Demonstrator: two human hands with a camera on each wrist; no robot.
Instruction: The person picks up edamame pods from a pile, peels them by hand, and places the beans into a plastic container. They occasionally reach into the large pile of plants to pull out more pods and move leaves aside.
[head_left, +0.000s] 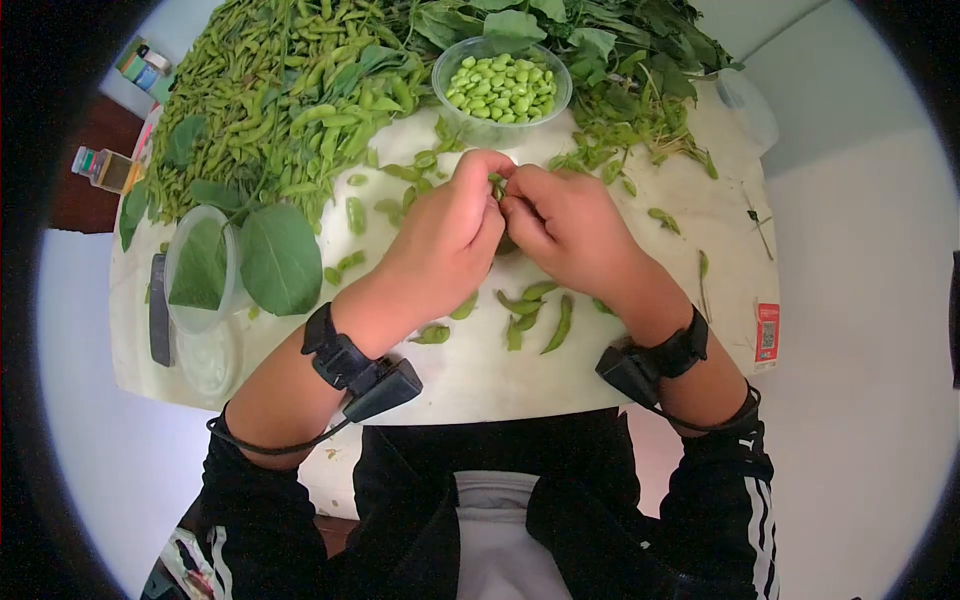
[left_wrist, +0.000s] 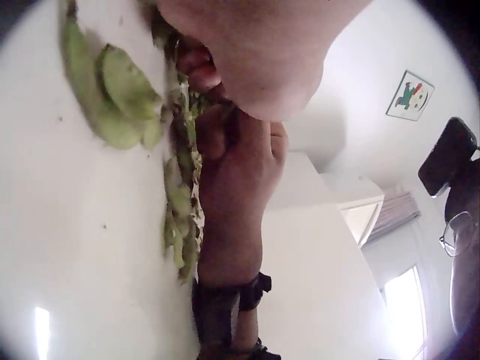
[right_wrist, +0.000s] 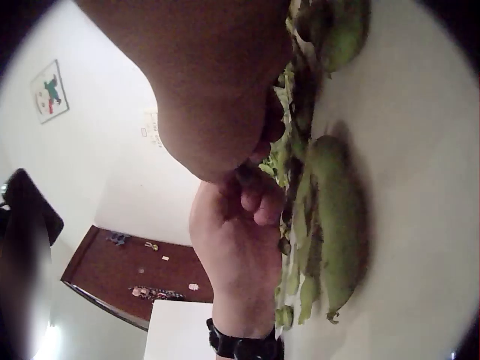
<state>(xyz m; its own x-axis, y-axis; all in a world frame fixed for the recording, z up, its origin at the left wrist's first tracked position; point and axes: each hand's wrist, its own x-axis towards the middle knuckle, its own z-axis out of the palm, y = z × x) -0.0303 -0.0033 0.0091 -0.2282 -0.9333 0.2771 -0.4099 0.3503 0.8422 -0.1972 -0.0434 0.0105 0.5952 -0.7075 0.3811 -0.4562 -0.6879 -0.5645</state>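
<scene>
In the head view my left hand (head_left: 447,232) and right hand (head_left: 578,228) meet over the middle of the table, fingertips together. Between them they pinch a green bean pod (head_left: 497,187), mostly hidden by the fingers. Just beyond the hands stands a clear plastic bowl (head_left: 441,88) of shelled green beans (head_left: 500,88). Several loose pods (head_left: 560,325) lie on the table nearer the body, below the hands. The left wrist view shows plump pods (left_wrist: 96,101) beside the hands. A long pod (right_wrist: 337,232) lies close by in the right wrist view.
A large heap of bean pods (head_left: 250,110) covers the back left, with leafy stems (head_left: 610,50) behind the bowl. At the left are a clear container (head_left: 172,262), a big leaf (head_left: 280,260) and a dark flat bar (head_left: 159,310). A red card (head_left: 767,333) sits at the right edge.
</scene>
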